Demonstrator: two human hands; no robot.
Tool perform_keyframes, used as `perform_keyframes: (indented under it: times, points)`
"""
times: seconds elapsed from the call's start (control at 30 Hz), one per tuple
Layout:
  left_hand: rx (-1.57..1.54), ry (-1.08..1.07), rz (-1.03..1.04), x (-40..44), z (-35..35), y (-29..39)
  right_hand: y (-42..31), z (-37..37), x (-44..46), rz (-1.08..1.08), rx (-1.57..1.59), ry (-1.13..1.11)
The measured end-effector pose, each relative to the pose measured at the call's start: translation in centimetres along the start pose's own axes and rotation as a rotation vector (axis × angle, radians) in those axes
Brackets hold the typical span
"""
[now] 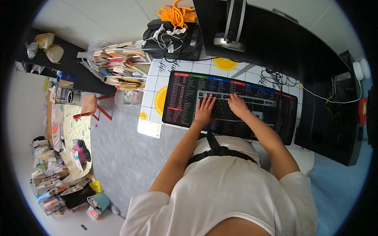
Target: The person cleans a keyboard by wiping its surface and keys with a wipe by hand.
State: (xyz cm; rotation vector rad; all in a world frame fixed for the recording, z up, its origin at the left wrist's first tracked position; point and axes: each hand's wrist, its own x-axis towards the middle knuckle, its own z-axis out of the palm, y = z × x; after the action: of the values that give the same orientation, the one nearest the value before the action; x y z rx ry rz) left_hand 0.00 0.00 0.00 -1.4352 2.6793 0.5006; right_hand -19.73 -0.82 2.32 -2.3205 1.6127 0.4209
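From the head camera I have the keyboard (222,110) lying on a dark desk mat (181,96) printed with tables of small text, both on a white gridded tablecloth (151,114) patterned with orange slices. I see the left hand (205,109) over the keyboard's left part, palm down, fingers spread and fairly straight, holding nothing. The right hand (238,105) is just beside it, near the keyboard's upper middle, its fingers loosely curled; I see nothing in its grasp, though I cannot tell which keys its fingertips touch. Beyond the keyboard stands a wide black monitor (283,45) with headphones (236,27) hung over it. I also make out tangled black cables (281,80) near the mat's upper right edge.
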Motion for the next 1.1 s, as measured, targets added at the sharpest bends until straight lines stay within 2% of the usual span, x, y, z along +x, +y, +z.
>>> perform_keyframes:
  times: [0.1,0.17,0.3,0.4,0.53,0.67,0.77,0.93,1.0,1.03,1.1]
  points:
    - [0.024,0.072,0.0,0.2,-0.5,-1.2,-0.5,-0.1,1.1,-0.046,0.003,0.073]
    - [-0.024,0.034,0.014,-0.2,-0.5,0.2,0.0,1.1,0.1,0.003,0.015,0.169]
    - [-0.1,0.056,0.016,-0.2,-0.8,0.1,0.1,1.5,0.8,-0.014,0.093,0.209]
    - [-0.115,0.109,0.134,-0.2,-1.7,0.2,0.2,2.0,1.3,0.069,0.235,0.318]
    - [-0.122,0.143,0.132,0.5,-0.1,0.2,0.3,2.0,-0.1,0.025,0.339,0.392]
    - [-0.188,0.155,0.039,0.0,1.2,1.8,0.0,2.4,0.2,0.047,0.414,0.467]
    - [-0.214,0.162,0.001,-0.7,1.4,2.3,-0.9,1.6,0.9,0.075,0.415,0.346]
    - [-0.215,0.151,0.012,-0.9,1.4,2.1,-1.4,2.5,0.6,0.067,0.432,0.448]
    - [-0.218,0.149,0.016,-0.6,1.5,2.4,-0.8,2.7,0.3,-0.071,0.361,0.493]
    - [-0.215,0.141,-0.011,-0.6,1.6,2.6,-0.7,2.7,0.3,-0.061,0.359,0.494]
    - [-0.207,0.127,-0.038,-0.7,1.7,2.6,-1.5,2.7,0.8,-0.041,0.139,0.423]
